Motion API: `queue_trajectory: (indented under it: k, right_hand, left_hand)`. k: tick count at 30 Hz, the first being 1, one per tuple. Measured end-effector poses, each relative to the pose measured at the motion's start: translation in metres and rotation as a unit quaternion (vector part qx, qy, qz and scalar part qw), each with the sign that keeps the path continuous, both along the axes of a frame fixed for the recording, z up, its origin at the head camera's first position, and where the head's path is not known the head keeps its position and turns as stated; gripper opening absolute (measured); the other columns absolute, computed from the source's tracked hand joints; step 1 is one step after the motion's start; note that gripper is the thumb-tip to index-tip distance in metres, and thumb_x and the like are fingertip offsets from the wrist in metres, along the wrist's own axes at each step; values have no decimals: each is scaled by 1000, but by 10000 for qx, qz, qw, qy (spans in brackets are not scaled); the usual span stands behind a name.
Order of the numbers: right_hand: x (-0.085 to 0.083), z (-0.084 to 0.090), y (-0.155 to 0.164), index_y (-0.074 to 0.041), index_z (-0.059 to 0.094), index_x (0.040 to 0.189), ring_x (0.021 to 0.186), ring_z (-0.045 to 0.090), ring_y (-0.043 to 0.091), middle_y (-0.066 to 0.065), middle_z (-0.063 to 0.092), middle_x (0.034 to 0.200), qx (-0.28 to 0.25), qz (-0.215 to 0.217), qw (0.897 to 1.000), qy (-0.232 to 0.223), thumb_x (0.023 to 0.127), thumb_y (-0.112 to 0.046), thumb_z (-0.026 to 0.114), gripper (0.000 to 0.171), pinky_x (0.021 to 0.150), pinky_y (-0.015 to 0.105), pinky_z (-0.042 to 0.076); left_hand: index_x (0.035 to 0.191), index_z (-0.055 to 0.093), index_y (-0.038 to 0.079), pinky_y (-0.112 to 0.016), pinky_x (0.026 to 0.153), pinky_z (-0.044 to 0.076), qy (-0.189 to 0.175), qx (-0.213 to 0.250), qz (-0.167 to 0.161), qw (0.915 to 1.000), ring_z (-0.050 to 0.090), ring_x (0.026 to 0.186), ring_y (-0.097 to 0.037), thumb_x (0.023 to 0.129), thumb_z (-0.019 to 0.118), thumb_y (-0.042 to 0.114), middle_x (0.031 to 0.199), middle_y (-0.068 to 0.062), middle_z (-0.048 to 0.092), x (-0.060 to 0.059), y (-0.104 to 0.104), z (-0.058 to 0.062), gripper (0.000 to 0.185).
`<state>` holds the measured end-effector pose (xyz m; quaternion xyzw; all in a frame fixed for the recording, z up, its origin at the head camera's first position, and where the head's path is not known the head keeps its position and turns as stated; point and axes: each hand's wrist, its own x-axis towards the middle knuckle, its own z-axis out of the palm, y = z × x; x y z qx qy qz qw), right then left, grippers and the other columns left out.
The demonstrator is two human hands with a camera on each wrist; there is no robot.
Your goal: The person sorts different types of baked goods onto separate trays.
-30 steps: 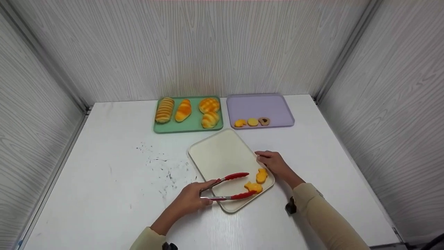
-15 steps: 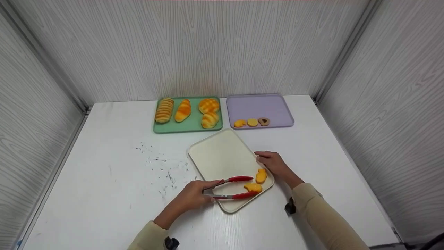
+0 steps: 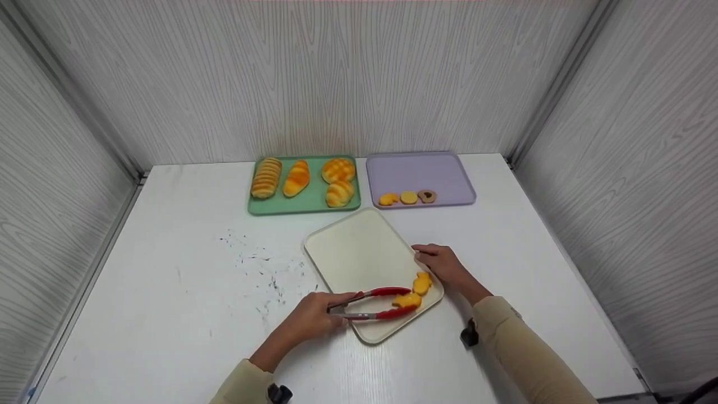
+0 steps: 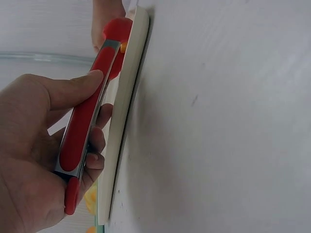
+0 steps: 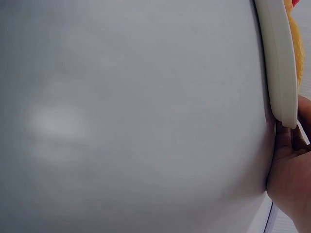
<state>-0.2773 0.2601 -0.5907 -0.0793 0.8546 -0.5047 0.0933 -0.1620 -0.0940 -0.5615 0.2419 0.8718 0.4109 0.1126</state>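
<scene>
Down near the front edge of the white counter [image 3: 185,314], the left hand [image 3: 311,320] curls its fingers [image 4: 80,87] round the handles of red-tipped metal tongs [image 3: 373,303], whose tips sit on either side of a small orange fish-shaped biscuit [image 3: 408,301] at the near corner of the cream rectangular tray [image 3: 353,252]. Meanwhile the right hand [image 3: 446,265] rests at that tray's right rim, fingers pressed against its edge, just beside a second orange biscuit [image 3: 422,283]. Along the counter's back edge lie a green tray of bread rolls [image 3: 303,205] and a lilac tray [image 3: 420,168].
</scene>
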Motion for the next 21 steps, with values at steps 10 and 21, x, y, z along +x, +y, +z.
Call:
queue_trajectory:
  k: [10, 21]
  right_hand:
    - [0, 0, 1, -12, 69, 132, 124, 58, 27, 12, 67, 129, -58, -22, 10000, 28, 99, -21, 64, 34, 110, 46, 43]
    - [0, -1, 0, -9, 68, 132, 118, 59, 29, 16, 68, 126, -132, 5, 9999, 68, 99, -18, 65, 35, 108, 48, 45]
  left_hand:
    - [140, 62, 24, -39, 87, 50, -223, 122, 116, 9996, 63, 114, -21, 84, 77, 10, 133, -3, 68, -3, -7, 9, 60]
    - [141, 61, 28, -45, 94, 49, -308, 295, 664, 9969, 61, 119, -23, 84, 77, 10, 136, -2, 65, -15, 0, 11, 62]
